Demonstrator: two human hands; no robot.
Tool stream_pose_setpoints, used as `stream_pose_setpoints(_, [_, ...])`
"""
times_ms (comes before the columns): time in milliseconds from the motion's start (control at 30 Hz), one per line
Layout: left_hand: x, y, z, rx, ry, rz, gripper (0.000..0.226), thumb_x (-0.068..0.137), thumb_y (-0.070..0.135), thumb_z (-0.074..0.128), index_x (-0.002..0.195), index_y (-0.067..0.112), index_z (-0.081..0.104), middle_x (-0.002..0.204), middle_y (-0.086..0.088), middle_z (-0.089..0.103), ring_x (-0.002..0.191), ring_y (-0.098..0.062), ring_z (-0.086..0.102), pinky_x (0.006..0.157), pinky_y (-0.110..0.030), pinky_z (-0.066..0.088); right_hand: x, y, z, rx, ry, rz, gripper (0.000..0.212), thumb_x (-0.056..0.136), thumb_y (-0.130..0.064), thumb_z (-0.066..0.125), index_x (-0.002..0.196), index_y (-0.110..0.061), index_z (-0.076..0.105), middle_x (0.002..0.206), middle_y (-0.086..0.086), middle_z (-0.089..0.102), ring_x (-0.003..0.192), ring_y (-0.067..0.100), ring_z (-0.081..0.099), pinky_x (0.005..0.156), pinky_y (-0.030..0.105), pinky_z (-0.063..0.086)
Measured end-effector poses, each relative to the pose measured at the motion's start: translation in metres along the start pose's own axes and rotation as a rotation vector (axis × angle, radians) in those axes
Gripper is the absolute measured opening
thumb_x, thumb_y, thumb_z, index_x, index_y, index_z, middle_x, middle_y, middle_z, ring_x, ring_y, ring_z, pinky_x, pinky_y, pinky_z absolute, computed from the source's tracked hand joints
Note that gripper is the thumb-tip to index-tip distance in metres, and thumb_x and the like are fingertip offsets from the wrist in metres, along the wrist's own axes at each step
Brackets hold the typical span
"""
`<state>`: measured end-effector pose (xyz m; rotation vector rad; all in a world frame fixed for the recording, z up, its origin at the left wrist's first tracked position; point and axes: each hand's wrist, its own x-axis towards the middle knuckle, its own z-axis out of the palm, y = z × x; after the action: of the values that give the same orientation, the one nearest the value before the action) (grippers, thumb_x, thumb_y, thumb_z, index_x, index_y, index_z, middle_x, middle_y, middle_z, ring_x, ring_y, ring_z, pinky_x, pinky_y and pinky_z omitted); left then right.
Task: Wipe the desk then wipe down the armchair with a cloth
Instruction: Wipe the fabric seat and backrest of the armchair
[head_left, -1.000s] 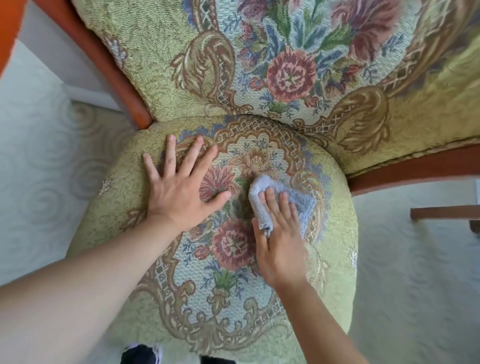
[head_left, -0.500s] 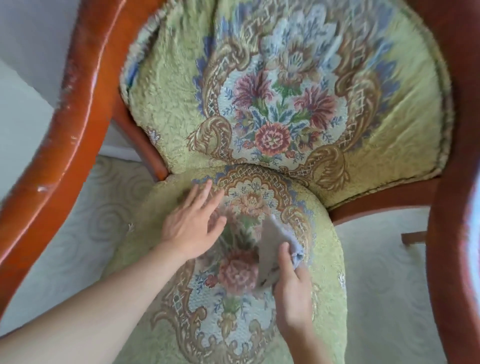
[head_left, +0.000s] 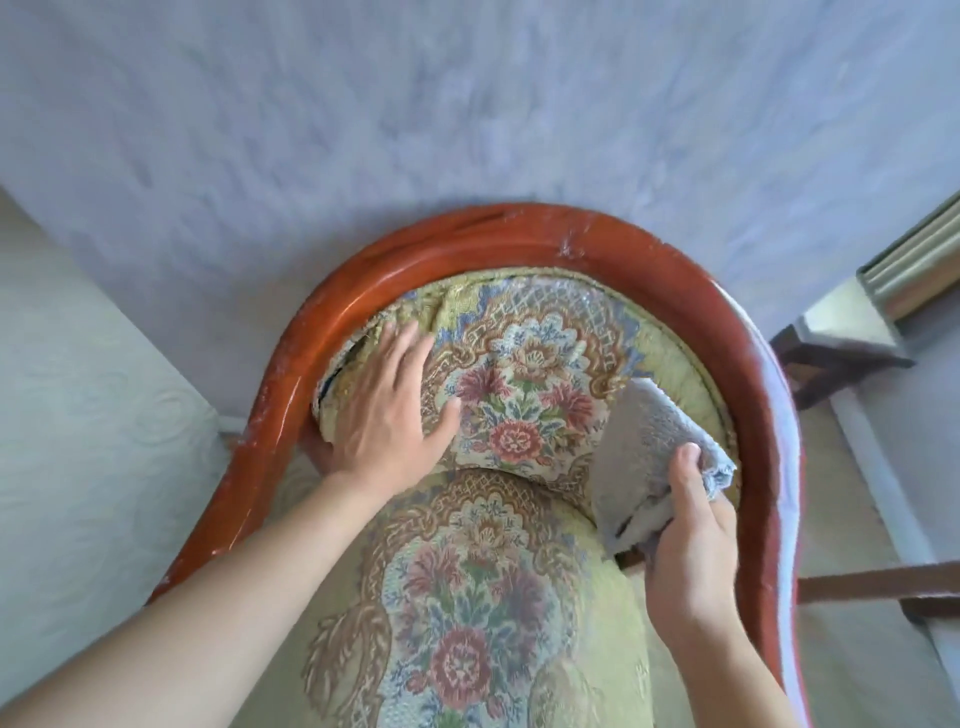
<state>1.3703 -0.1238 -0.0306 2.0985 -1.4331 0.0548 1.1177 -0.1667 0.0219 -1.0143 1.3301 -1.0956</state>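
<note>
The armchair has a curved red-brown wooden frame and green floral upholstery on its backrest and seat. My left hand lies flat with spread fingers on the left part of the backrest cushion. My right hand grips a grey-blue cloth, thumb on top. The cloth hangs against the right side of the backrest, just above the seat's back edge.
A pale lilac wall stands right behind the chair. Pale patterned carpet lies to the left. At the right are a dark wooden leg and rail and a white baseboard, close to the chair's right arm.
The view has tilted up from the seat to the backrest. My left hand moved from the seat onto the backrest cushion. My right hand lifted the cloth off the seat toward the backrest's right side.
</note>
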Motion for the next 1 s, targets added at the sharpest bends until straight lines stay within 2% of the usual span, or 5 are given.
stream_pose_setpoints(167, [0.065,0.013,-0.029,0.129,0.086,-0.004,0.096,0.087,0.064,0.053,0.156,0.006,0.021,0.166,-0.013,0.015,0.154,-0.028,0.008,0.125,-0.043,0.012,0.020,-0.050,-0.006,-0.078,0.124,-0.099,0.041,0.085,-0.063,0.049,0.062,-0.036,0.069,0.049,-0.014,0.055,0.047,0.003,0.047,0.060,0.029,0.038])
stream_pose_setpoints(300, [0.112,0.017,-0.030,0.231,-0.064,-0.154,0.134,0.065,0.094,0.047,0.159,0.011,0.000,0.167,-0.011,0.005,0.154,-0.028,0.005,0.124,-0.045,0.009,0.048,-0.086,0.002,-0.377,0.332,-0.323,0.053,0.097,-0.049,0.036,0.061,-0.012,0.050,0.056,-0.006,0.053,0.054,0.013,0.048,0.060,0.036,0.037])
stream_pose_setpoints(500, [0.137,0.005,-0.017,0.482,-0.023,-0.121,0.128,0.045,0.096,0.060,0.138,0.012,0.034,0.121,-0.017,0.052,0.103,-0.034,0.051,0.088,-0.046,0.042,0.105,-0.089,0.018,-0.488,0.481,-0.407,0.069,0.094,-0.059,0.021,0.100,-0.005,0.065,0.081,0.005,0.075,0.090,0.009,0.067,0.084,0.033,0.046])
stream_pose_setpoints(633, [0.136,-0.002,-0.010,0.479,0.035,-0.098,0.126,0.042,0.092,0.067,0.131,0.008,0.037,0.114,-0.019,0.053,0.097,-0.035,0.051,0.081,-0.047,0.041,0.132,-0.061,0.042,-0.794,0.333,-0.434,0.057,0.104,-0.037,0.028,0.154,-0.010,0.031,0.160,0.013,0.031,0.149,0.033,0.021,0.123,0.044,0.012])
stream_pose_setpoints(1000, [0.137,-0.004,-0.006,0.435,0.040,-0.098,0.124,0.040,0.089,0.069,0.126,0.004,0.042,0.103,-0.017,0.052,0.087,-0.033,0.049,0.073,-0.045,0.037,0.139,-0.048,0.120,-0.956,0.142,-0.784,0.059,0.102,-0.037,0.023,0.156,-0.014,0.026,0.163,0.005,0.022,0.153,0.028,0.008,0.124,0.041,-0.001])
